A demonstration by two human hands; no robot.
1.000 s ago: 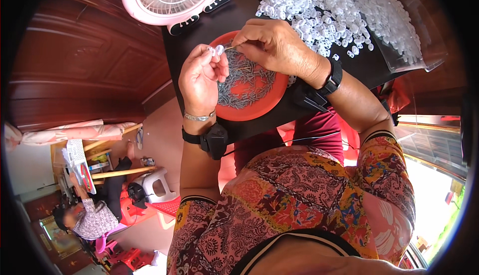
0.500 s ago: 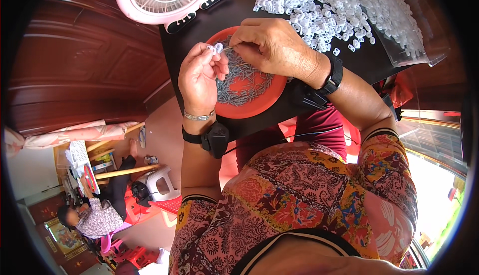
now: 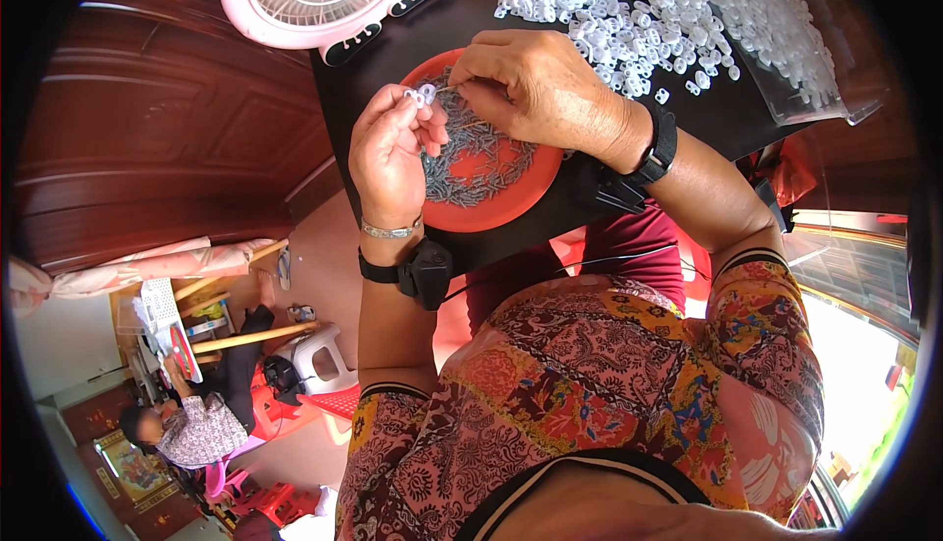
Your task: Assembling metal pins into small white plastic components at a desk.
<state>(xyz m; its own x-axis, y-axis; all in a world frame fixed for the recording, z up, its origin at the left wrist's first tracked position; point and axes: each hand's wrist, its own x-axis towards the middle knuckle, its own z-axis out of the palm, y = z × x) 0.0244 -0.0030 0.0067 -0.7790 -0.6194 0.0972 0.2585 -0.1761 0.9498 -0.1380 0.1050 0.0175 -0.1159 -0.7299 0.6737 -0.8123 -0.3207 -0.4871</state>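
My left hand [image 3: 391, 148] pinches a small white plastic piece with round holes [image 3: 422, 96] between thumb and fingers, above the left side of a red bowl [image 3: 511, 209]. Facing it, my right hand [image 3: 526, 89] is closed on a thin, light-brown stick-like tool [image 3: 445, 88], whose tip points at the white piece. Whether the tip touches the piece is too small to tell. Many small grey screw-like pieces [image 3: 462, 188] lie in the bowl under both hands, with the red bottom showing between them.
A heap of white two-holed pieces [image 3: 629, 40] spreads over the dark table [image 3: 344, 99] at the back right, beside a clear tray [image 3: 786, 50] of similar pieces. A pink fan [image 3: 329, 1] stands at the back left. Another person [image 3: 201, 428] sits at the far lower left.
Both hands stay almost in place over the bowl; the tool and white piece have shifted only slightly. The other person's arm now reaches toward the nearby shelf things.
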